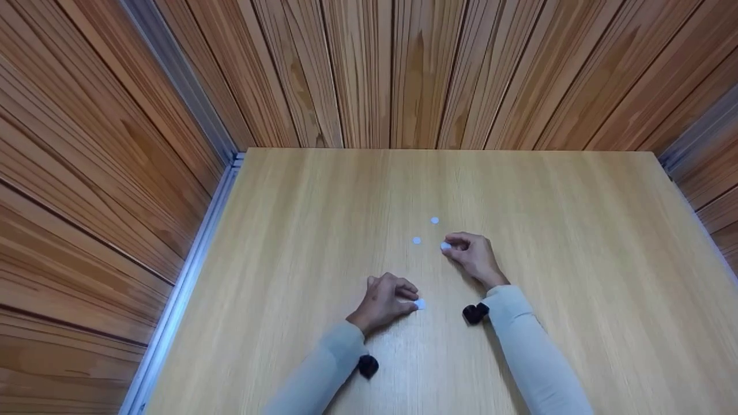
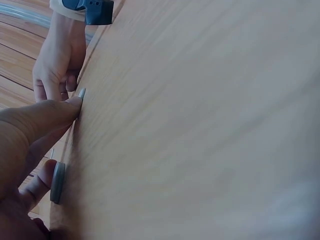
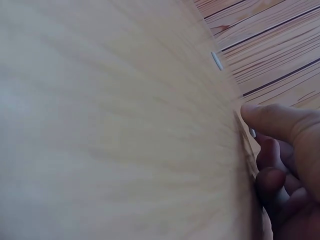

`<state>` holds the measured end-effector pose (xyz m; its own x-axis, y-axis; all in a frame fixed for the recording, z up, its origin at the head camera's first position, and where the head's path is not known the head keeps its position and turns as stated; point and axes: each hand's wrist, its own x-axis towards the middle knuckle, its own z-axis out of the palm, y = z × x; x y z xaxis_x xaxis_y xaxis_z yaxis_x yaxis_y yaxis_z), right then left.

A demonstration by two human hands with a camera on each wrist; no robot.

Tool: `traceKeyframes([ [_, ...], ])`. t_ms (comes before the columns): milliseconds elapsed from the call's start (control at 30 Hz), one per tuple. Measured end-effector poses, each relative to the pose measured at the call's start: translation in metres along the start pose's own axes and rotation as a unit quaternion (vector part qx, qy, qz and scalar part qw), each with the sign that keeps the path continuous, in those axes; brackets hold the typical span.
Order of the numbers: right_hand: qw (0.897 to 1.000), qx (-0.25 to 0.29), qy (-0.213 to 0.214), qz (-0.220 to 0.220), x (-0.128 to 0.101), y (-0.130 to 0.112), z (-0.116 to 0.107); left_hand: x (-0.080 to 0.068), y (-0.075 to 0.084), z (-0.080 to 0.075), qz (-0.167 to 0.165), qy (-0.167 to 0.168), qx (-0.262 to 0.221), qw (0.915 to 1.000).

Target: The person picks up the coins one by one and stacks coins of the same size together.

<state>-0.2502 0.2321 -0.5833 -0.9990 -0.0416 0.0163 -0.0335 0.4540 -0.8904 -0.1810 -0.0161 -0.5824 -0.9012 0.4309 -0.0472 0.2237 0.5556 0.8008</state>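
Pinching white discs (image 1: 421, 304) (image 1: 445, 246), both hands (image 1: 385, 298) (image 1: 474, 255)

Left hand (image 1: 384, 300) and right hand (image 1: 476, 256) each pinch a white disc (image 1: 421, 304) (two others (image 1: 417, 240) nearby).

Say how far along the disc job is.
Possibly done: two white discs lying apart on the table. In hand: the right hand holds a third disc, the left hand a fourth disc. Probably remaining: setting those down, though collecting is possible.
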Motion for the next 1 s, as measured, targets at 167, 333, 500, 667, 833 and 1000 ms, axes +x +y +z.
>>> traceKeyframes([
  [167,1.0,-0.008,-0.001,-0.004,-0.004,-0.001,-0.001,0.001,0.0,-0.001,0.004,0.0,0.007,1.0],
  [333,1.0,-0.012,-0.003,0.006,-0.008,-0.001,-0.002,0.0,-0.001,-0.001,0.007,0.002,0.002,1.0],
  [500,0.999,-0.013,-0.015,0.025,-0.014,-0.003,-0.005,0.0,-0.002,0.0,0.005,0.005,-0.005,1.0],
  [667,0.999,-0.017,-0.022,0.023,-0.02,-0.007,-0.007,-0.001,-0.001,0.0,-0.004,0.008,-0.006,0.9999],
  [833,1.0,-0.004,-0.017,0.003,-0.026,-0.008,-0.006,-0.001,-0.001,0.001,-0.005,0.005,-0.007,0.9999],
  [1000,0.999,0.031,-0.018,-0.007,-0.031,-0.007,-0.005,0.0,-0.001,0.001,-0.008,0.002,-0.018,0.9998],
])
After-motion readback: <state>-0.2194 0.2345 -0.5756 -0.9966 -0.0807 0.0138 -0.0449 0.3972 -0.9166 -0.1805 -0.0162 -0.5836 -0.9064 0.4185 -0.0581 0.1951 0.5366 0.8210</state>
